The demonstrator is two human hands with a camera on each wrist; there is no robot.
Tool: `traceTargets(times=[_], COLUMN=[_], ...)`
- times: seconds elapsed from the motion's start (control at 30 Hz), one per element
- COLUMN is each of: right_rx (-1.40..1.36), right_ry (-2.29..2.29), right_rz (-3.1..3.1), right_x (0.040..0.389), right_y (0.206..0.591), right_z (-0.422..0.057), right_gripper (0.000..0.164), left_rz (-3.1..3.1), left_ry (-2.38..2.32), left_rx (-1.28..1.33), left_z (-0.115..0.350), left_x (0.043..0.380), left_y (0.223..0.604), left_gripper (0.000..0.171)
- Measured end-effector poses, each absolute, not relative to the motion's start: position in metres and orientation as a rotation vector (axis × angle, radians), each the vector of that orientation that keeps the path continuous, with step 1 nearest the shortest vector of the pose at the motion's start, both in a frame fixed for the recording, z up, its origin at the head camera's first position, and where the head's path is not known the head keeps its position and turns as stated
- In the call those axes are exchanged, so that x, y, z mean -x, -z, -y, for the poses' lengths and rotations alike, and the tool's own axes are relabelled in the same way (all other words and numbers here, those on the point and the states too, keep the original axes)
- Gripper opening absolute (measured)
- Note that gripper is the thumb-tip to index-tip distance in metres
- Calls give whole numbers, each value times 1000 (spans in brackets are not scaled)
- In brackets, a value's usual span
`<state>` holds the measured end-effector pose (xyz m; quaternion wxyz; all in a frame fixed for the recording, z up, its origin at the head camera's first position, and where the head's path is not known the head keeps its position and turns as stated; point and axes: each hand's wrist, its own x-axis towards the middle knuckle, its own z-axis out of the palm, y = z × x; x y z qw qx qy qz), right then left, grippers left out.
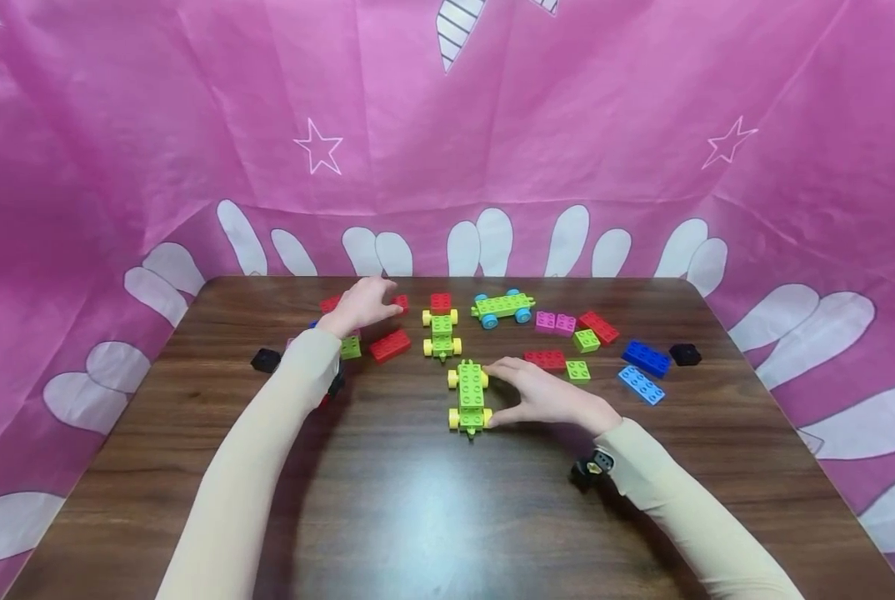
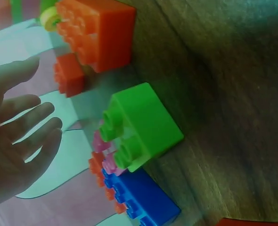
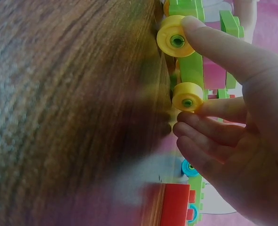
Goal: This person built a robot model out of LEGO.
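Two hands are over the brown worktop (image 1: pixel 387 517). The right hand (image 1: pixel 548 393), thumb and fingers apart, touches the yellow wheels of a green car (image 1: pixel 471 392) near the middle; how firmly, I can't quite tell. The left hand (image 1: pixel 361 304), fingers spread, hovers near a red brick (image 1: pixel 391 346) and a green brick (image 1: pixel 350 347).

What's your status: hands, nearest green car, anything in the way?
Left hand empty, near red bricks. Right hand holds nearest green car by yellow wheels. Another yellow-wheeled car close beyond, might block a forward push.
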<state>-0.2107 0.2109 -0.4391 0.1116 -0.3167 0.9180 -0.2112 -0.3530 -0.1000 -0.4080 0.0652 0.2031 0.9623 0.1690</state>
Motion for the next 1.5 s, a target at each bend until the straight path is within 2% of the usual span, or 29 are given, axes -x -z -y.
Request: traceTargets(times=[0.9, 1.5], right_rx=[901, 900], right_ry=[607, 604], right_rz=[-2683, -2697], right_x=[210, 209], right_y=[436, 439], right_z=[-206, -211], right_gripper=[85, 85], left_rz=[-2948, -2972], left_ry=[-345, -437], left_rx=[-539, -628], left_z=[97, 94], left_x=[361, 354], left_y=[418, 401], left_gripper=[40, 37])
